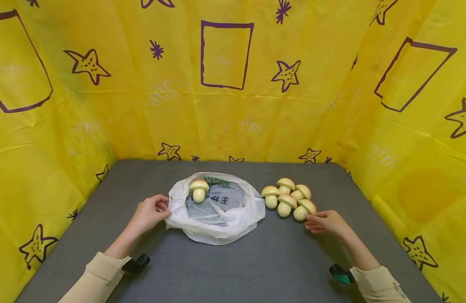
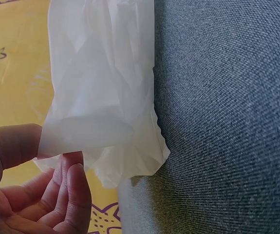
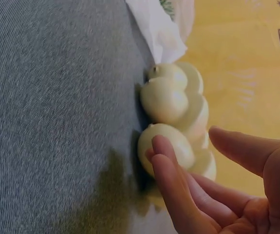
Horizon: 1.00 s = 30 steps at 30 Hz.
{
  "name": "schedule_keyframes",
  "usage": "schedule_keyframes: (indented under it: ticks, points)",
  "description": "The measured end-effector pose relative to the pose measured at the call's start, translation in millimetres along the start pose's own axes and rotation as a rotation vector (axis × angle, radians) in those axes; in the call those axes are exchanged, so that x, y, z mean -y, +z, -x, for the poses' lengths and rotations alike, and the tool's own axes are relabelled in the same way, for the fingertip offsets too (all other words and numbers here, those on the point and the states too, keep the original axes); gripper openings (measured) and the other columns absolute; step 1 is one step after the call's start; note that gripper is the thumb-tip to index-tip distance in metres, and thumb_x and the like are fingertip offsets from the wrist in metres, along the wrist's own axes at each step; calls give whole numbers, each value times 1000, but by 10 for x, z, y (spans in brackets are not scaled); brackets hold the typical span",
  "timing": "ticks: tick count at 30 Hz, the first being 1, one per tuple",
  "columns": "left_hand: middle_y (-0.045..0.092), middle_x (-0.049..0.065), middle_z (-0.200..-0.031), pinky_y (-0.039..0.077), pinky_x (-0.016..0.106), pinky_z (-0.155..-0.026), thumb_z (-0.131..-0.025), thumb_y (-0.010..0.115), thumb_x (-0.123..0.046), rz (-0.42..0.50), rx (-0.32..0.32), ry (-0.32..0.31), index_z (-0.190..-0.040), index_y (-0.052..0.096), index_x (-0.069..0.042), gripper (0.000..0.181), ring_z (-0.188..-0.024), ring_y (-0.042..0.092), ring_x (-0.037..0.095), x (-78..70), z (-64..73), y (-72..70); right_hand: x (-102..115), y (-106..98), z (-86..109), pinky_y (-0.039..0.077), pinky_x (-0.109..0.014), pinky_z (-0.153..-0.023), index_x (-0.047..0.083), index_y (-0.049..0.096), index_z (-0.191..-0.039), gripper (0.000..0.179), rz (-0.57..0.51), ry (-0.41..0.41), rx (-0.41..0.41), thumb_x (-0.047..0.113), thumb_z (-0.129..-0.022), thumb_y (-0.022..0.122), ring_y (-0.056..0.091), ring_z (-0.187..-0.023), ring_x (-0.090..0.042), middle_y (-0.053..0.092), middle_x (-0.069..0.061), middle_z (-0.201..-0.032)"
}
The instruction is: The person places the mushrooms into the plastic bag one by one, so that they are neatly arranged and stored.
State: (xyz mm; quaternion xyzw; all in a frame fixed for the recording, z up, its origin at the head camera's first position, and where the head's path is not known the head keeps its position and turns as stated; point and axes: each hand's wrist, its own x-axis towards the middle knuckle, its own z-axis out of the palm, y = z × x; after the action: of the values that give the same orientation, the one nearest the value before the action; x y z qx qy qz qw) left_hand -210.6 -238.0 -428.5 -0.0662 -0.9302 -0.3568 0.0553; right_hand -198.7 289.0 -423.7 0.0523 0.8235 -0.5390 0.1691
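A white plastic bag (image 1: 217,234) lies on the table with its mouth spread wide and its rim rolled outward. One toy mushroom (image 1: 199,186) with a yellow-orange cap sits inside the bag, toward its left. My left hand (image 1: 151,213) pinches the bag's left edge between thumb and fingers; in the left wrist view the white film (image 2: 88,131) runs between them. Several matching mushrooms (image 1: 286,201) are bunched to the bag's right. At the nearest right one (image 1: 300,213) is my right hand (image 1: 328,223), its thumb and fingers spread apart around the stem end in the right wrist view.
Dark grey cloth covers the table (image 1: 233,273). Yellow curtains (image 1: 233,109) with drawn starfish and frames enclose it at the back and both sides. Green leaf print and dark lettering (image 1: 219,200) show on the bag's inside. Black straps circle both wrists.
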Motion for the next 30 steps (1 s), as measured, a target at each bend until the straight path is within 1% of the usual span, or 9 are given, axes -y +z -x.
schedule_keyframes:
  ticks: [4,9,14,21,26,28,30]
  points:
    - [65,5,-79,45,23,-60,-75,72,-11,8,0,1,-105,63,3,34,-69,58,13,-3,3,-3,-23,-24,-18,56,-36,-75,-21,53,-115,49,13,5,-6,22,-93,59,71,-83,-24,72,-19,-90]
    - [65,6,-79,45,23,-60,-75,72,-10,12,0,1,-104,63,4,34,-69,58,12,3,0,2,-44,-44,-43,56,-35,-74,-22,53,-114,48,15,-8,-4,21,-93,59,71,-82,-24,71,-21,-89]
    - [65,6,-79,45,23,-61,-75,72,-11,8,-2,-1,-105,63,3,34,-69,58,12,12,-8,5,-101,-66,-109,56,-34,-77,-22,51,-116,51,15,-12,-16,22,-92,60,70,-85,-22,70,-24,-94]
    - [65,5,-80,45,24,-61,-75,72,-11,2,1,7,-105,63,3,34,-70,58,13,20,-6,2,-179,-102,-199,55,-33,-78,-21,47,-122,58,24,20,-50,24,-89,64,69,-89,-21,68,-25,-102]
    - [65,5,-80,45,24,-61,-76,72,-11,1,1,3,-105,63,3,34,-70,58,13,15,-4,-4,-205,-130,-249,55,-33,-77,-22,42,-125,64,35,34,-73,24,-88,66,68,-90,-20,63,-30,-110]
    - [65,5,-80,45,24,-61,-76,72,-11,2,2,0,-105,63,3,34,-70,58,13,10,-3,-6,-214,-139,-271,55,-33,-77,-22,41,-125,65,40,38,-80,24,-87,66,68,-89,-20,63,-30,-110]
    - [65,6,-80,45,24,-61,-76,72,-11,4,6,-2,-105,63,3,34,-70,58,13,6,-2,-8,-221,-146,-292,55,-32,-76,-23,41,-125,66,42,40,-80,24,-87,67,68,-89,-19,64,-28,-108]
